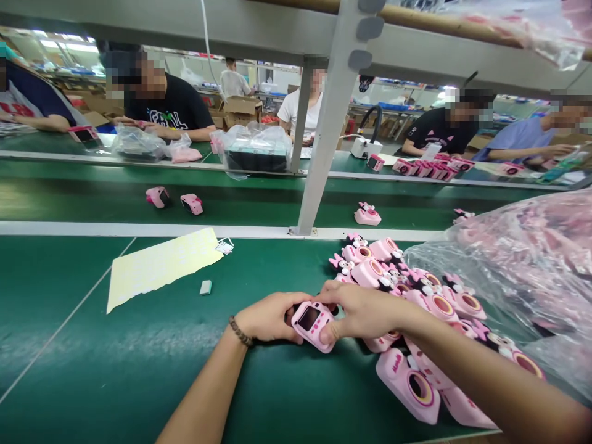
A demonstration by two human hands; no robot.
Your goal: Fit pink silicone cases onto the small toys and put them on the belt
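Observation:
Between my two hands is a pink toy camera (313, 325), its back with a small dark screen and buttons turned up toward me. My left hand (272, 317), with a beaded bracelet at the wrist, grips its left side. My right hand (349, 308) grips the right side, the thumb pressed on the lower right corner. The front of this camera is hidden. Right beside my right hand and under that forearm lies a pile of pink silicone camera covers (409, 382) with round lens openings and mouse figures with bows.
A yellow sheet (160, 268) and a small pale block (206, 287) lie on the green bench at left. A large clear plastic bag (522, 253) fills the right. Beyond the white post (324, 123), pink cameras (192, 203) sit on a belt; several people work opposite.

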